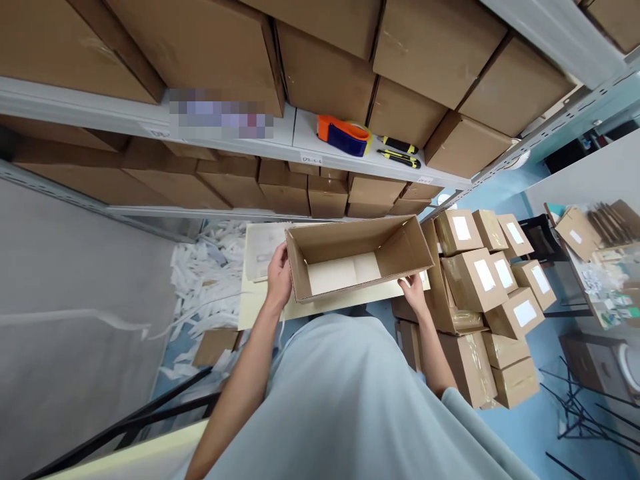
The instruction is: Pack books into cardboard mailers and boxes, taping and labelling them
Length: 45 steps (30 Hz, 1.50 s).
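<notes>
Carton [350, 245] | open-topped | pale floor [345, 273] | held: left grip [279, 277], right grip [415, 293]

Left fingers [281, 255] and right fingers [414, 281] holding open cardboard box [345, 245], pale tabletop [253, 308] beneath, shelf [306, 139] ahead

"What are the walls like?"

"Plain grey wall [80, 267] on the left, with a pale streak across it."

"And underfoot?"

"Blue floor [525, 427], brighter toward the far end."

"Furniture?"

"Pale metal shelving [225, 148] ahead, a cream counter [250, 308] below it, and a black chair [541, 239] off right."
</notes>
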Motion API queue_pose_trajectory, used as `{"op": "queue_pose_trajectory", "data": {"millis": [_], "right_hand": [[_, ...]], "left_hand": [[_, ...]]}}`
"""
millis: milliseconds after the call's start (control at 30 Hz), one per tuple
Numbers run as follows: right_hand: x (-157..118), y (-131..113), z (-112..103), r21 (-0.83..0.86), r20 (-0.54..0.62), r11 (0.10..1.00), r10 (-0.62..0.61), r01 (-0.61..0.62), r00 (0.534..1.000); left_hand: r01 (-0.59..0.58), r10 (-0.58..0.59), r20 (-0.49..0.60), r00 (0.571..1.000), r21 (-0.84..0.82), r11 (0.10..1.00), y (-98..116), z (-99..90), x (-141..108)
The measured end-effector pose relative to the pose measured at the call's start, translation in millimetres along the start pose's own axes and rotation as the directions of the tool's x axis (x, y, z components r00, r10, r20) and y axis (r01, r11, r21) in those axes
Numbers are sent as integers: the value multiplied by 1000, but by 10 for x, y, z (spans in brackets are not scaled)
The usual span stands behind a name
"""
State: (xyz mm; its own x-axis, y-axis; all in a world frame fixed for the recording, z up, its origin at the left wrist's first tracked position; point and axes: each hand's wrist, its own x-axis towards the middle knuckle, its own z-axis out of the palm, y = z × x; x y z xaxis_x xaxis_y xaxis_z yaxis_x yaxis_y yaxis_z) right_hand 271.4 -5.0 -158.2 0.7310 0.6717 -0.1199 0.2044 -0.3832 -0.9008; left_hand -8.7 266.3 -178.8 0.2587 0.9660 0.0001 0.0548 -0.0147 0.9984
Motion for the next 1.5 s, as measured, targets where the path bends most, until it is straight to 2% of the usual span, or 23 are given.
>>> {"op": "queue_pose_trajectory", "data": {"millis": [100,167,200,267,367,500,600,733,900,1000,1100,1167,1300,1367,1433,1500], "right_hand": [[-78,-163,-326,-66,117,997,36,-29,992],[-74,-345,-565,-82,203,996,39,-22,979],[-42,-454,-665,-81,215,997,24,-6,976],[82,-694,-798,-94,170,995,-17,33,985],[354,-1046,-832,-189,100,979,-55,73,993],[568,-1417,-791,-343,185,909,-184,239,965],[519,-1591,-831,-451,128,843,-263,293,956],[425,-1635,-904,-542,77,800,-260,259,963],[475,-1524,-865,-625,205,735,-171,263,964],[513,-1505,-833,-619,265,740,-119,264,957],[602,-1508,-811,-602,296,758,-82,252,952],[705,-1503,-779,-637,261,733,-86,239,961],[868,-1478,-584,-721,170,658,-135,217,976],[866,-1462,-427,-729,200,644,-125,232,972],[824,-1440,-283,-714,280,645,-95,273,955],[782,-1414,-200,-690,360,649,-75,320,930]], "left_hand": [[30,-31,-58,998,-15,999,235,-159,-70],[60,-57,-73,996,42,997,445,-262,-189],[77,-71,-71,995,83,994,556,-292,-256],[112,-101,-75,992,169,979,767,-297,-378],[170,-137,-121,983,334,927,1017,-212,-481],[123,-56,-141,988,525,842,1316,-154,-490],[48,-2,-74,997,623,781,1571,-201,-484],[-37,-8,59,998,733,679,1808,-203,-469],[-61,-138,162,977,834,548,1793,-56,-408],[-72,-187,200,962,843,533,1720,-47,-388],[-94,-210,242,947,837,539,1641,-120,-377],[-137,-187,285,940,819,558,1572,-179,-358],[-272,-42,380,924,733,624,1415,-241,-275],[-303,-9,403,915,702,645,1363,-222,-236],[-309,-21,437,899,668,677,1338,-160,-226],[-303,-68,508,859,609,733,1327,-57,-250]]}}
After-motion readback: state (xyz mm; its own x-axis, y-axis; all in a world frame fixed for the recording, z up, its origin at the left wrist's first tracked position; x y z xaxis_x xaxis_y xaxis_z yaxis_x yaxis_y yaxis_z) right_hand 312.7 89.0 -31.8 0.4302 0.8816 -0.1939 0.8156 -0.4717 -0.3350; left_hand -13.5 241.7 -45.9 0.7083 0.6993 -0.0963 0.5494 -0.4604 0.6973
